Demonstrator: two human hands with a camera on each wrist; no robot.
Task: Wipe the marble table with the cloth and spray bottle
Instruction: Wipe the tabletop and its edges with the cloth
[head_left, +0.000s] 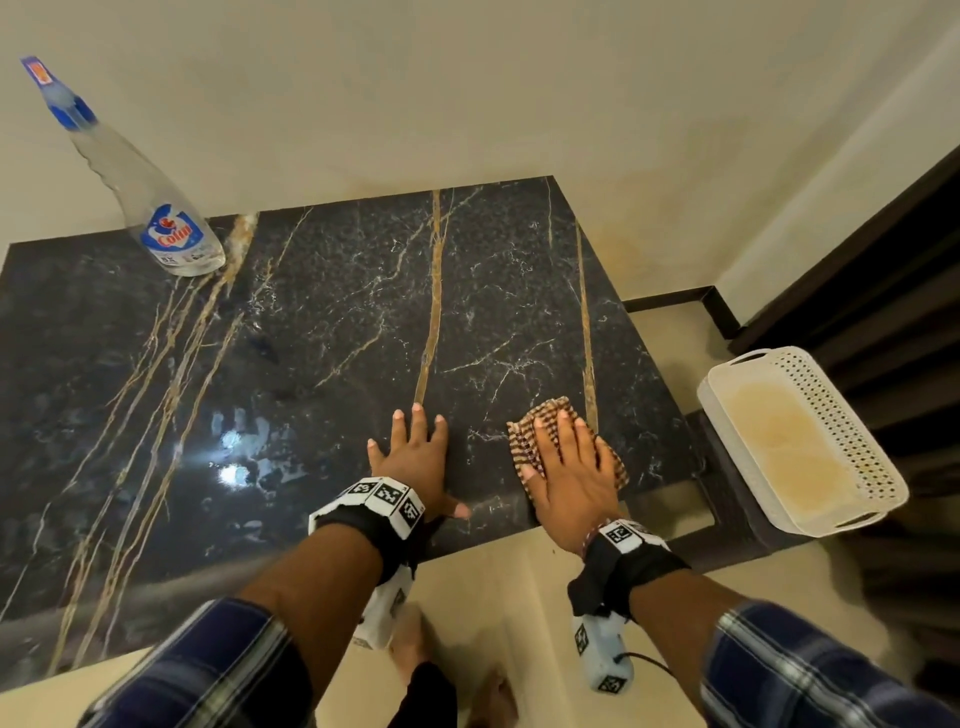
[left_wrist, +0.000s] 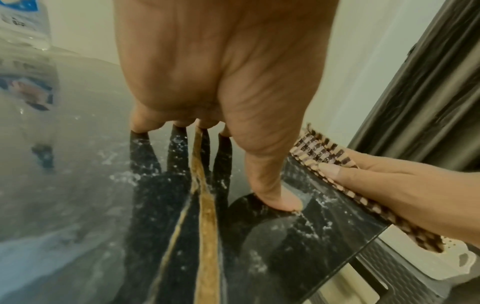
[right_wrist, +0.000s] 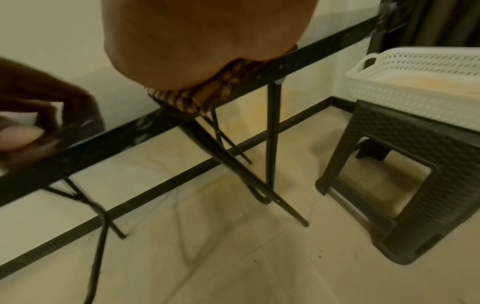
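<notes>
Head view, forearms: two plaid sleeves (head_left: 810, 670) with black wrist straps reach over the near edge of the marble table (head_left: 322, 332).
Head view, left hand (head_left: 415, 462): flat on the bare marble, fingers straight and spread, holding nothing.
Head view, right hand (head_left: 569, 467): flat, fingers straight, pressing the checked cloth (head_left: 540, 421) onto the table's near right corner.
Head view, spray bottle (head_left: 150, 208): upright at the far left of the table, well apart from both hands.
Head view, basket (head_left: 831, 415): white, beside the table's right edge.
Left wrist view: left hand (left_wrist: 215, 82) has fingertips and thumb touching the marble (left_wrist: 285, 236); cloth (left_wrist: 319, 152) lies under the right hand (left_wrist: 402, 195) just beside.
Right wrist view: right hand (right_wrist: 207, 41) covers the cloth (right_wrist: 207, 96) at the table edge (right_wrist: 103, 144); basket (right_wrist: 415, 82) sits on a dark stool (right_wrist: 415, 164).
</notes>
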